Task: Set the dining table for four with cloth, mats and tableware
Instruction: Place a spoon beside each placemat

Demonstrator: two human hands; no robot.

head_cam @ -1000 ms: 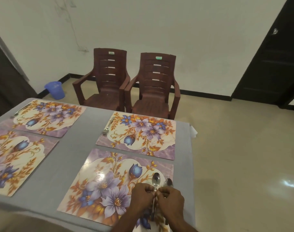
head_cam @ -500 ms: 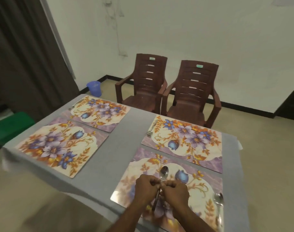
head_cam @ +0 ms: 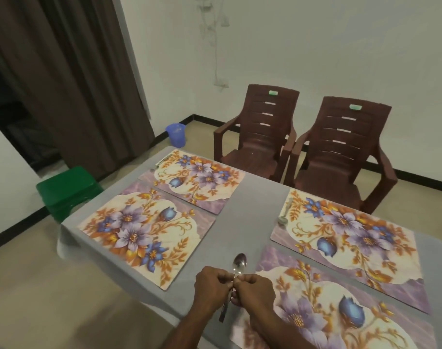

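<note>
Fingers [head_cam: 226, 279] of both hands around shiny steel spoon [head_cam: 236, 270], bowl up.

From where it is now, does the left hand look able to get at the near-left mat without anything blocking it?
Probably yes. The left hand pinches a spoon together with the right hand, and only bare grey cloth lies between it and the near-left mat.

A home dining room; a table under a grey cloth [head_cam: 250, 215] carries four floral placemats [head_cam: 149, 235]; two brown plastic armchairs [head_cam: 260, 137] stand against a plain white wall; a dark curtain [head_cam: 71, 79] hangs over a doorway; the floor is tiled.
</note>
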